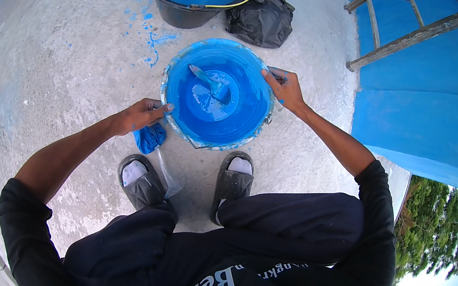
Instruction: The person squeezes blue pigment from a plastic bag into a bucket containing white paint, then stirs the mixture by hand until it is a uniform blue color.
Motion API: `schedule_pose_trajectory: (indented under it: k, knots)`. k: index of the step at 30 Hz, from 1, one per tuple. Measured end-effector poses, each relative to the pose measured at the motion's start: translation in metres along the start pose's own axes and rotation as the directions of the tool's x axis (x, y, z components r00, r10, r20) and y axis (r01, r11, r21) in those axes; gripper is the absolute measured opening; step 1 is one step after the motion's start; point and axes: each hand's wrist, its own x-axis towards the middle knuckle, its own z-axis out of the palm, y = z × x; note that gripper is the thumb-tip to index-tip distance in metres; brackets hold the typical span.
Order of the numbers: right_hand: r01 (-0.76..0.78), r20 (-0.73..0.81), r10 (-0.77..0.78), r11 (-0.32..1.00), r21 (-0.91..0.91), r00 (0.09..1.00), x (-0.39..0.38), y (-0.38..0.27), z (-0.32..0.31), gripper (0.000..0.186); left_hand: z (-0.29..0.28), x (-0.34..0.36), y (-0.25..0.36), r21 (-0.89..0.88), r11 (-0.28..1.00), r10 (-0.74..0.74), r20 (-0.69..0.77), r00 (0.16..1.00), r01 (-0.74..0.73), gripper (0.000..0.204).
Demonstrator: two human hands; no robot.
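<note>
Between my two hands is a round bucket [191, 126], its inside coated in blue paint and its rim crusted with dried paint. A paintbrush [207, 80] leans inside it, bristles down in the paint at the bottom. My left hand [146, 115] grips the rim on the left, thumb on top. On the opposite side my right hand [286, 86] holds the rim, with the thumb over the edge and the fingers outside. Just below my left hand lies a blue-stained plastic bag [150, 137], its clear end trailing beside my sandal.
Beyond the bucket stands a black pail [179, 14] of blue liquid with a yellow handle. A crumpled black plastic bag [263, 18] lies beside it. A wooden ladder [407, 38] leans at the blue wall [412, 111] on the right. Blue splatters mark the concrete floor [67, 78].
</note>
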Motion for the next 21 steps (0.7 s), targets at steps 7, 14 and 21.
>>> schedule_pose_trajectory:
  k: [7, 14, 21]
  knots:
    - [-0.001, 0.001, 0.001, 1.0, 0.021, 1.0, 0.002, 0.009, 0.0, 0.044, 0.0, -0.002, 0.009, 0.011, 0.998, 0.062, 0.075, 0.995, -0.063, 0.043]
    - [-0.014, 0.021, 0.014, 1.0, 0.008, 1.0, 0.004, 0.012, -0.002, 0.044, -0.001, -0.001, 0.013, 0.036, 0.995, 0.088, 0.097, 0.991, -0.092, 0.043]
    - [-0.005, 0.029, 0.005, 1.0, -0.008, 1.0, 0.006, 0.017, -0.003, 0.045, -0.003, -0.004, 0.02, 0.058, 0.994, 0.082, 0.135, 0.987, -0.09, 0.041]
